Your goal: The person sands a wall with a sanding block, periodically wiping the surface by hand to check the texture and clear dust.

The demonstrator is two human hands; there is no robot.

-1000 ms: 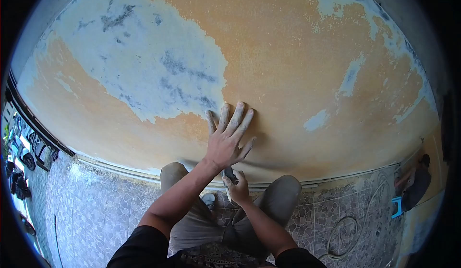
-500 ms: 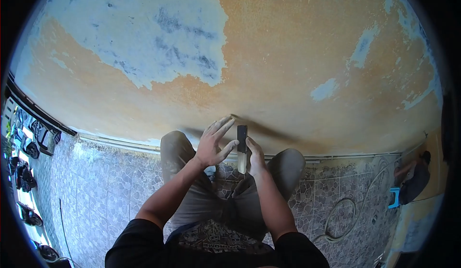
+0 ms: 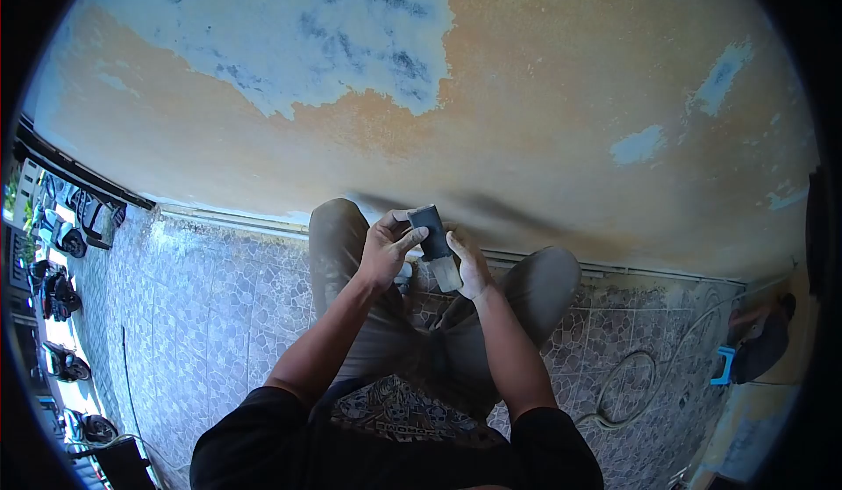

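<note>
Between my hands is a sanding block, its dark sheet [image 3: 432,243] covering the upper part and a pale, dusty end [image 3: 446,274] showing below. My left hand [image 3: 386,251] is closed on its upper left side, thumb flat across the dark face and fingers behind. Along the right edge, my right hand [image 3: 472,268] grips the block, its fingers partly hidden behind. Both hands look dusty. They are held above my bent knees, close to a wall [image 3: 526,121] with worn orange paint and bare pale patches.
A stone-patterned tile floor [image 3: 210,306] lies below, with a pipe [image 3: 254,223] along the wall's foot. A looped hose [image 3: 627,389] is on the right. Beyond it, another person [image 3: 761,345] crouches by a blue stool [image 3: 724,365]. Motorcycles [image 3: 66,293] stand at far left.
My left hand has gone from spread fingers beside the block to gripping its upper part. The block has turned its broad dark face toward me and tilted. The view has shifted.
</note>
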